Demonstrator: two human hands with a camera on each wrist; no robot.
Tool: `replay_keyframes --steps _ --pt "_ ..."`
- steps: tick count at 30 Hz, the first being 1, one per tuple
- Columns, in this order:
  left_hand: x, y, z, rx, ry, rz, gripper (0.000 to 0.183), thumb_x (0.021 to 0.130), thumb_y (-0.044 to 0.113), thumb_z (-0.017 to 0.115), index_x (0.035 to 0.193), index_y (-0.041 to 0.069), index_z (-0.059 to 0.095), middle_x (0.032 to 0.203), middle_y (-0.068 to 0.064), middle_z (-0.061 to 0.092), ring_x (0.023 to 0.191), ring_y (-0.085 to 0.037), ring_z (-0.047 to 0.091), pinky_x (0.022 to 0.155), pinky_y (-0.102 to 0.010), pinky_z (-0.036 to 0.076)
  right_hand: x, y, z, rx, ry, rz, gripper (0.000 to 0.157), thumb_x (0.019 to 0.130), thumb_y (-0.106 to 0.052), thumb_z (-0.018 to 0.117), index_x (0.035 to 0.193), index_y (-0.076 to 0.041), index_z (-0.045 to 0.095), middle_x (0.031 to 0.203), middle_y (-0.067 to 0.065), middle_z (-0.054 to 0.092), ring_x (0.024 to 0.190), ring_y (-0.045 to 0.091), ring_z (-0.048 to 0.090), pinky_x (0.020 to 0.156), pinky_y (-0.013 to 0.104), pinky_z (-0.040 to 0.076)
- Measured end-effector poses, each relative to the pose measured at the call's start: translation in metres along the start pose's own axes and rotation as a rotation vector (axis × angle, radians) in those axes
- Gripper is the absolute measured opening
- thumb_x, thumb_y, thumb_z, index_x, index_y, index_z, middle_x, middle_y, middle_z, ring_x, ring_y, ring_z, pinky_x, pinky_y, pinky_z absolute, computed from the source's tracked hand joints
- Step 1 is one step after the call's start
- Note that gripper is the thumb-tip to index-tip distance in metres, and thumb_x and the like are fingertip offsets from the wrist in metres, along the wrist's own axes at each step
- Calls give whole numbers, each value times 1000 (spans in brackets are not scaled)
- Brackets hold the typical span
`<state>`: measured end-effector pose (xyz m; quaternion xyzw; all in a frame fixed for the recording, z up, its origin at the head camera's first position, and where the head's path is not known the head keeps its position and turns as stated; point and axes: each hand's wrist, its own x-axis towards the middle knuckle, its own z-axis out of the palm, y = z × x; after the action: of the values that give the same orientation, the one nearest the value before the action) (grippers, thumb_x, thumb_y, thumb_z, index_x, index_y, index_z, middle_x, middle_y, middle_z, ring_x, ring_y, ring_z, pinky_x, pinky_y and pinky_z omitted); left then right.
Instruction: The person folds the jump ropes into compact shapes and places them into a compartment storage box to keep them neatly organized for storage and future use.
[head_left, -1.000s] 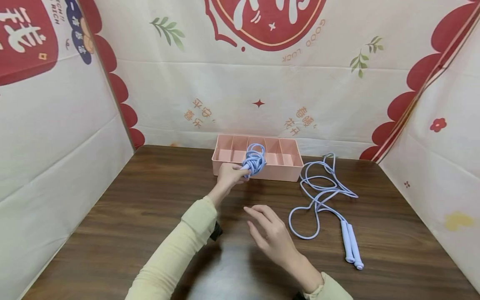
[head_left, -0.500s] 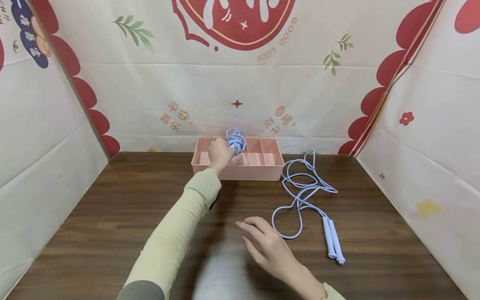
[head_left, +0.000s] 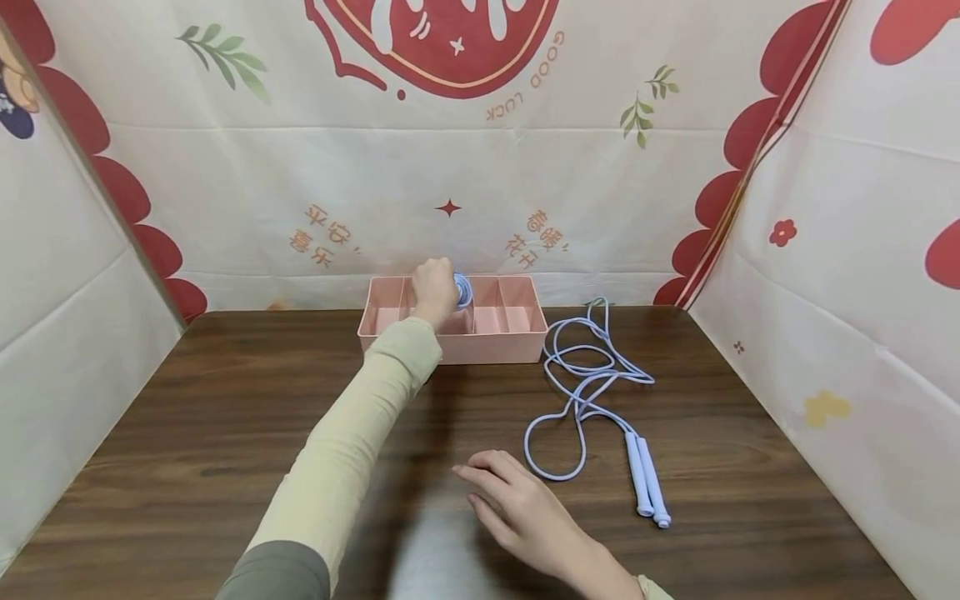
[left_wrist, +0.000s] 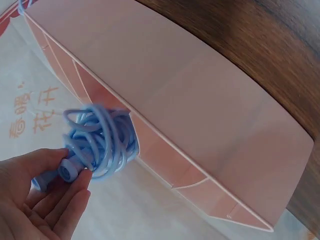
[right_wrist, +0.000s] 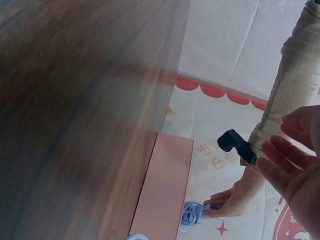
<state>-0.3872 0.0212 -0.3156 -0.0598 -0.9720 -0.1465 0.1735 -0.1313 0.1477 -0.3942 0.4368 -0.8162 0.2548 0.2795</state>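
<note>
Left sleeve (head_left: 337, 454): pale yellow-cream cloth, fairly snug, small wrinkles all along the forearm. Reads more khaki in the right wrist view, fine ribbed lines showing there. Left cuff (head_left: 408, 348) at the far end: wider, looser band, light greenish beige. Near end runs into a dark grey-green fabric section (head_left: 281, 571) with a curved edge against the cream. Black wrist unit (right_wrist: 240, 145) at the left cuff: rounded head, narrow bent body. Right sleeve (head_left: 651, 588): just a scrap at the near edge, pale greenish cream. Left hand (head_left: 435, 292), right hand (head_left: 528, 517): bare.
</note>
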Motion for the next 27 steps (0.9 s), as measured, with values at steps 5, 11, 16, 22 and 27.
replay_keyframes --steps 5,11,16,22,27 --pt "2 -2 4 20 -1 10 10 76 6 61 85 2 64 87 -15 66 78 -30 63 64 -36 51 0 0 1 -3 -16 -15 25 93 -15 46 113 -7 59 107 1 53 94 10 52 80 21 43" --pt "2 -3 10 34 -12 68 8 77 5 59 81 2 66 81 -13 67 72 -28 63 60 -34 51 0 -1 5 11 -40 -17 24 92 -13 50 113 -8 59 108 0 53 96 10 52 81 20 43" --pt "-1 -8 14 -18 42 149 9 79 0 58 78 2 66 78 -13 67 70 -30 63 58 -36 50 0 -2 8 22 -50 -11 25 90 -13 52 114 -9 58 109 -1 53 96 9 51 80 19 43" --pt "-9 -19 26 -2 162 312 15 84 0 55 99 -2 60 87 -15 66 70 -32 63 59 -38 51 0 -2 12 21 -59 -28 25 91 -13 51 115 -9 58 109 0 53 97 10 52 82 21 43" --pt "-22 -29 41 124 88 395 35 92 8 48 125 -5 47 115 -18 59 81 -31 64 63 -37 53 -2 -3 18 35 -105 -11 25 91 -14 50 114 -9 58 110 1 53 100 10 51 84 20 43"
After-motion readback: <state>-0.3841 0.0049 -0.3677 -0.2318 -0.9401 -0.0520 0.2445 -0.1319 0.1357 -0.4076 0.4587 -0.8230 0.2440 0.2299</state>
